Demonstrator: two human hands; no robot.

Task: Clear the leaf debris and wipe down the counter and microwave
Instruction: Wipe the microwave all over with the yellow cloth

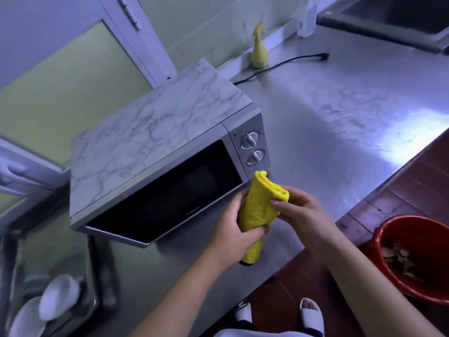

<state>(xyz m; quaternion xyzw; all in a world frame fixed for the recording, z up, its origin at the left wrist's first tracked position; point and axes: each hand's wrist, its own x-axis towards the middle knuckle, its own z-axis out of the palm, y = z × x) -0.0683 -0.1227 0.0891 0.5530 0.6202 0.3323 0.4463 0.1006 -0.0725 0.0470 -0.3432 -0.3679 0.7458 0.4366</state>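
Observation:
A folded yellow cloth [258, 205] is held upright between both hands, just in front of the microwave's lower right corner. My left hand [237, 229] wraps around the cloth's lower half. My right hand [300, 210] pinches its upper right fold. The silver microwave [155, 152], with a marble-patterned top and a dark door, stands on the steel counter [340, 122], door shut. Brown leaf debris [398, 257] lies inside a red bucket [384, 234] on the floor at the right.
A yellow spray bottle [259, 51] stands at the counter's back by the wall. A black power cord [286, 63] lies unplugged across the counter. A sink [393, 23] is at the far right. White bowls [58, 296] sit in a rack at the lower left.

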